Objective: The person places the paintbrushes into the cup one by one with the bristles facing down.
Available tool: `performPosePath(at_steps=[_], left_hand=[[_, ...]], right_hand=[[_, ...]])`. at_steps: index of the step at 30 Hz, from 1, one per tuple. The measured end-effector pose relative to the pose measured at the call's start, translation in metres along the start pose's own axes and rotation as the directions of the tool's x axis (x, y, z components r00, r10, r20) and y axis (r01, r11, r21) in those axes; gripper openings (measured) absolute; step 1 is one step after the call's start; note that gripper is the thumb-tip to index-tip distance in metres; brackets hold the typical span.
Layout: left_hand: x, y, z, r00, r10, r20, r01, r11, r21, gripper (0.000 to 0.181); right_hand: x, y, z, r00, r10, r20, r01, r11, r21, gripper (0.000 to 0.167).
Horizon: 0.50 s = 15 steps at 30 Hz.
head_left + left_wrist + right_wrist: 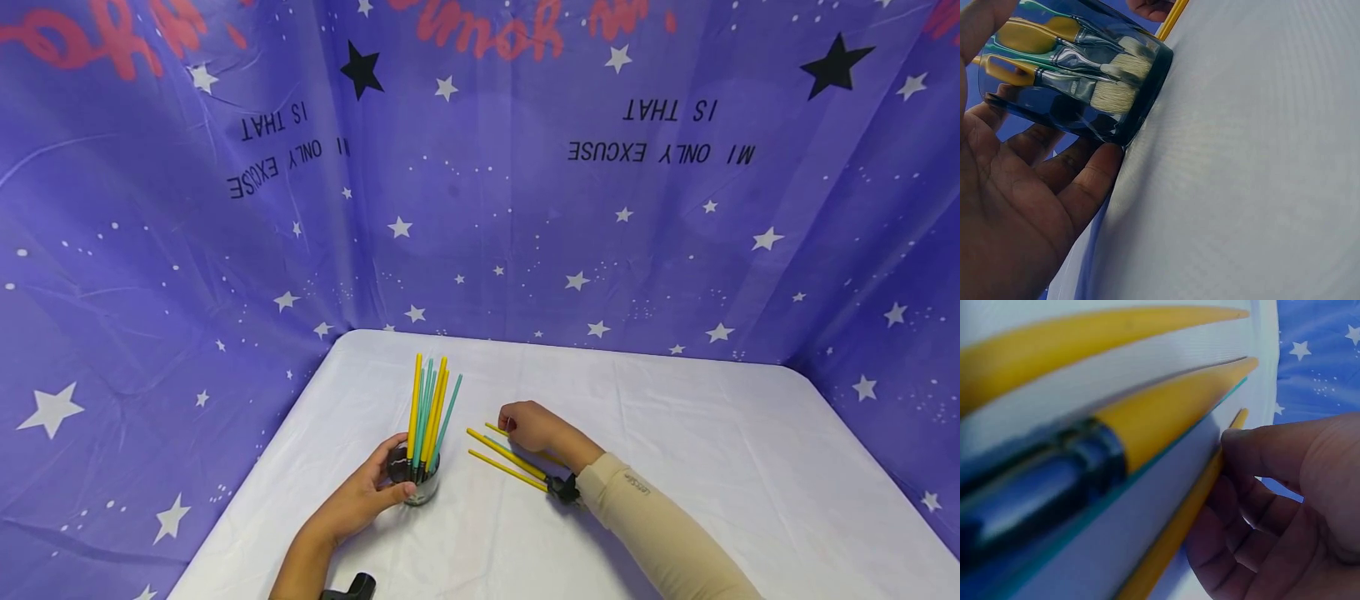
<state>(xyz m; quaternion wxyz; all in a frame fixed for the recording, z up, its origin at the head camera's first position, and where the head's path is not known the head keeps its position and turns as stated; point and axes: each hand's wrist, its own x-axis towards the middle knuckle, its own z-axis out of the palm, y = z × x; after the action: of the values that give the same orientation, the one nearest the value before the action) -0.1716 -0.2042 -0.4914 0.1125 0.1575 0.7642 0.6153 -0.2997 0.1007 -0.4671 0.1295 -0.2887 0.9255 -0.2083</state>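
My left hand grips a clear glass on the table, thumb on the near side and fingers behind. Paintbrushes with yellow and teal handles stand in it, pale bristles down, as the left wrist view shows. To the right, my right hand pinches the handle of a yellow paintbrush lying on the table; the fingers are curled beneath the thumb. Beside it lie two more yellow paintbrushes and a teal paintbrush. The arm and wrist device hide their bristle ends in the head view.
A white cloth covers the table. Purple curtain with stars and lettering hangs behind and at both sides. Black devices sit at the right wrist and near the left wrist.
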Motion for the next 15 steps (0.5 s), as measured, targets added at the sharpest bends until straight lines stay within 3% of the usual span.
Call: performPosePath(at_steps=[8, 15], left_hand=[[0.000, -0.002, 0.001, 1.000, 0.006, 0.004, -0.006, 1.000, 0.000, 0.074], [0.000, 0.001, 0.001, 0.999, 0.043, 0.002, -0.043, 0.999, 0.020, 0.073]], right_hand=[[0.000, -0.002, -0.004, 1.000, 0.003, 0.019, -0.003, 1.000, -0.006, 0.017], [-0.004, -0.009, -0.018, 0.997, -0.070, -0.028, 0.072, 0.995, 0.069, 0.015]])
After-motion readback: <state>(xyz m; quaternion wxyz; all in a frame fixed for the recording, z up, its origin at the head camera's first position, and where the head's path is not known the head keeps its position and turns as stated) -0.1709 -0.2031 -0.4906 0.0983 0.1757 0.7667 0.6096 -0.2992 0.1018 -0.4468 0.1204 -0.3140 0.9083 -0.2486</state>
